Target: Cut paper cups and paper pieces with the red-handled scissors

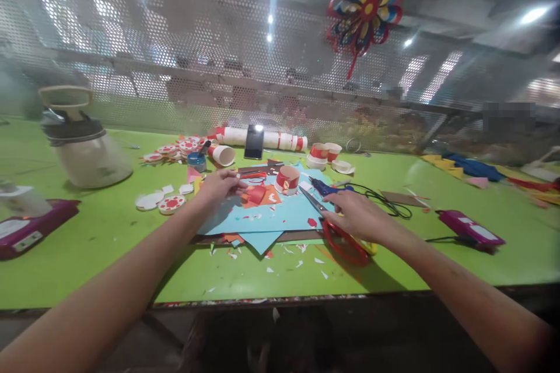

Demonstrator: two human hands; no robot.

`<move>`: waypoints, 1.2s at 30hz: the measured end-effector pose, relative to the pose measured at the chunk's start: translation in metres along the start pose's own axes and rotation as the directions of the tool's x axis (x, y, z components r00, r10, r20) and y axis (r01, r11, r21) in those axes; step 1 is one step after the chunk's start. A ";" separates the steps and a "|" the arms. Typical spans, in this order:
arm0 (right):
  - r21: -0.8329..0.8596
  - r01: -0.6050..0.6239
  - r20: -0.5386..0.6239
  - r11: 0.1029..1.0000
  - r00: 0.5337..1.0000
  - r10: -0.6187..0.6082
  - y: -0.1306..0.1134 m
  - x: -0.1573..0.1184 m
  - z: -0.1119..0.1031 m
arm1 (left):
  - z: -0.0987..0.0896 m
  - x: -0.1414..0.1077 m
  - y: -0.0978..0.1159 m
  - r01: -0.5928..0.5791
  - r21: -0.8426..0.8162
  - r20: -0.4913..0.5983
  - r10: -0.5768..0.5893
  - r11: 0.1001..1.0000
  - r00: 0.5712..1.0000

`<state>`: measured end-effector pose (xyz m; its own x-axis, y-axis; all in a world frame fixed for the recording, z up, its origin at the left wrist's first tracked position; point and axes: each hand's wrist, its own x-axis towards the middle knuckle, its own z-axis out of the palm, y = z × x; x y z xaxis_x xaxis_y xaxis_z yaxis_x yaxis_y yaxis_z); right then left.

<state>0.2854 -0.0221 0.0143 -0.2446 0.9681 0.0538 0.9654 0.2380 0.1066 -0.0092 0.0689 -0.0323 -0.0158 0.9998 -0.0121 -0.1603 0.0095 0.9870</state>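
My left hand [221, 189] is over the left part of the blue paper sheets [271, 218], its fingers pinched at a curled piece of red paper [256, 194]. Under that piece lies an orange paper scrap [273, 198]. My right hand [356, 213] grips red-handled scissors [345, 243] near the pivot, the blades pointing away and to the left. Between the hands stands a short paper cup ring [287, 180] with a red band. Just beyond my right hand lies a dark blue tool [321, 186], its kind unclear.
Behind are a blue jar [196, 161], a phone [254, 141], a long tube of stacked cups [280, 140] and several cut cups [318, 155]. A large jug [83, 145] stands left. Purple power strips [470, 228] lie at both sides; a paper flower [368, 9] hangs above.
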 end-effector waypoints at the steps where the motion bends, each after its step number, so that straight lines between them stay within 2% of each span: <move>1: 0.035 0.027 -0.024 0.999 0.999 -0.027 -0.007 0.006 -0.003 | -0.002 0.001 0.001 -0.015 -0.007 -0.015 0.015 1.000 1.000; 8: 0.197 0.216 -0.163 0.956 0.969 -0.186 -0.071 0.063 -0.003 | -0.018 0.007 0.006 -0.114 -0.017 -0.189 0.109 0.993 0.976; 14: 0.199 0.276 -0.192 0.940 0.952 -0.239 -0.098 0.108 0.002 | -0.021 0.009 0.004 -0.201 -0.018 -0.310 0.186 0.979 0.932; 17: 0.162 0.306 -0.154 0.938 0.947 -0.283 -0.112 0.128 0.004 | -0.021 0.011 0.007 -0.249 -0.032 -0.367 0.221 0.968 0.904; 21: 0.105 0.409 -0.040 0.906 0.912 -0.407 -0.138 0.150 0.006 | -0.023 0.012 0.007 -0.286 -0.058 -0.421 0.237 0.956 0.876; 25: 0.042 0.471 0.086 0.881 0.877 -0.473 -0.157 0.164 0.006 | -0.021 0.013 0.004 -0.277 -0.078 -0.412 0.222 0.958 0.884; 29: 0.008 0.522 0.180 0.853 0.838 -0.515 -0.164 0.171 0.004 | -0.020 0.011 0.005 -0.267 -0.085 -0.395 0.213 0.960 0.894; 32: 0.011 0.550 0.225 0.835 0.812 -0.538 -0.165 0.173 0.003 | -0.019 0.010 0.007 -0.262 -0.086 -0.396 0.208 0.961 0.894; 36: 0.030 0.549 0.254 0.835 0.804 -0.538 -0.165 0.177 0.005 | -0.018 0.009 0.009 -0.236 -0.087 -0.379 0.187 0.968 0.906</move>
<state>0.0834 0.1103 0.0015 -0.6928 0.6703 -0.2658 0.6749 0.7326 0.0884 -0.0287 0.0775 -0.0268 -0.4185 0.9012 0.1130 -0.2377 -0.2287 0.9440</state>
